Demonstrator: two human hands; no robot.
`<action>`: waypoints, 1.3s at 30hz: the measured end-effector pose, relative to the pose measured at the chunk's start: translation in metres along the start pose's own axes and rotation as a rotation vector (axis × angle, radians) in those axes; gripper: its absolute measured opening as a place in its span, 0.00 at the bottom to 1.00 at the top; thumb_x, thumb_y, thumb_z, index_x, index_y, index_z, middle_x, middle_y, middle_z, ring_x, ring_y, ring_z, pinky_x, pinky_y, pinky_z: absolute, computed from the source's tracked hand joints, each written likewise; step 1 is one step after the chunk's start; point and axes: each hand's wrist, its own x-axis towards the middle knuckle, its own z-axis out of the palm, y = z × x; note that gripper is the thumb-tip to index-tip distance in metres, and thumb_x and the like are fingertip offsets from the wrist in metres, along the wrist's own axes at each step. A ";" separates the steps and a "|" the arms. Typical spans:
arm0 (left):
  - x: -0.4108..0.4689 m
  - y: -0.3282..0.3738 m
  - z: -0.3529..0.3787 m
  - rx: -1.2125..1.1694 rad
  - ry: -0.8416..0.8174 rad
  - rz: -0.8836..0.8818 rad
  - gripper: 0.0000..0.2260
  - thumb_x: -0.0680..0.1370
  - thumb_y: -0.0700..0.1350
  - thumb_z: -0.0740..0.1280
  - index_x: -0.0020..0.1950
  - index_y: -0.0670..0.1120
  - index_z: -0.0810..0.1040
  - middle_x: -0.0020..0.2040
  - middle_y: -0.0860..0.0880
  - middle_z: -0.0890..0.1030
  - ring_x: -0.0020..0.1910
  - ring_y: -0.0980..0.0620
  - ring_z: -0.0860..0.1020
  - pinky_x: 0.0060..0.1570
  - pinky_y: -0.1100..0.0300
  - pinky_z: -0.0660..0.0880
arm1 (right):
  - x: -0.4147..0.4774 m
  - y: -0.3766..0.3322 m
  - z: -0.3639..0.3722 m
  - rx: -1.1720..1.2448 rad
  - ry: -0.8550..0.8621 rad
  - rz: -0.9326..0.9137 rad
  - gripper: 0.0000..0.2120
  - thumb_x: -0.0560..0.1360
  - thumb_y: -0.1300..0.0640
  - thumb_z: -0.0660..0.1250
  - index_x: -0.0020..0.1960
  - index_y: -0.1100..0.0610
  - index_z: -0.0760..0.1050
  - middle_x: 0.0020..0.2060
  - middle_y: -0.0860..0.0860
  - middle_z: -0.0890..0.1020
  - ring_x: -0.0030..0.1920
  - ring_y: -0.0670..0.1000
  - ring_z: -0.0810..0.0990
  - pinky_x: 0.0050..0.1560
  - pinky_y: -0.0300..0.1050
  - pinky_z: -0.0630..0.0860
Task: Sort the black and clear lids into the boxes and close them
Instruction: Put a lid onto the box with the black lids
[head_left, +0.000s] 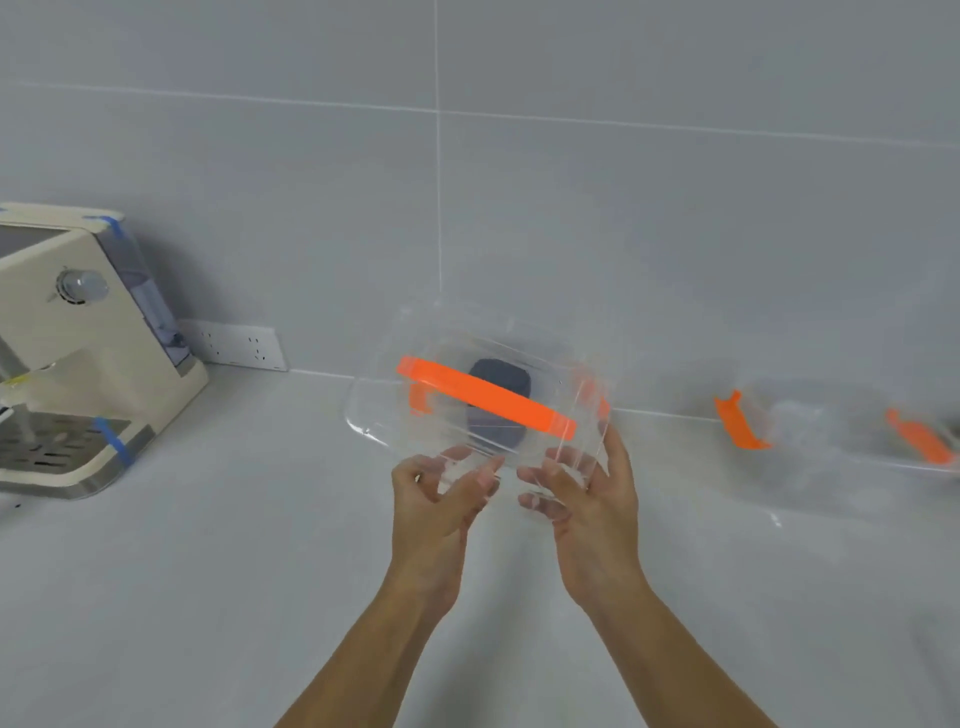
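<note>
A clear plastic box (384, 410) with an orange handle (485, 399) across its cover is lifted and tilted above the countertop. Something black (500, 379) shows through its walls, apparently the black lids. My left hand (441, 499) grips its near edge on the left side. My right hand (582, 493) holds the near right corner, with fingers under and along the side. A second clear box (831, 457) with orange latches (737, 423) rests on the counter to the right, blurred; its contents cannot be made out.
A cream coffee machine (78, 353) with blue tape stands at the left on the grey countertop (208, 597). A white wall socket (236, 344) sits beside it on the tiled wall (571, 182).
</note>
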 end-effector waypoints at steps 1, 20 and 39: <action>0.001 0.000 0.000 0.006 -0.040 -0.037 0.19 0.71 0.35 0.72 0.53 0.46 0.66 0.55 0.45 0.78 0.51 0.40 0.80 0.60 0.44 0.74 | 0.005 -0.006 -0.004 0.005 0.009 -0.019 0.33 0.73 0.72 0.65 0.68 0.43 0.64 0.42 0.54 0.76 0.35 0.55 0.82 0.32 0.45 0.77; 0.143 0.046 -0.008 0.291 -0.117 -0.065 0.26 0.78 0.56 0.61 0.74 0.49 0.64 0.73 0.51 0.68 0.72 0.51 0.64 0.73 0.54 0.56 | 0.167 -0.039 -0.018 -0.397 0.063 0.107 0.29 0.74 0.64 0.63 0.73 0.58 0.60 0.46 0.55 0.77 0.40 0.53 0.75 0.43 0.47 0.70; 0.168 0.029 -0.003 0.292 -0.122 -0.148 0.46 0.65 0.55 0.67 0.75 0.34 0.53 0.75 0.35 0.51 0.75 0.36 0.51 0.74 0.44 0.50 | 0.197 -0.009 -0.023 -0.722 0.079 0.160 0.09 0.74 0.60 0.63 0.40 0.54 0.64 0.37 0.49 0.69 0.40 0.52 0.69 0.33 0.41 0.62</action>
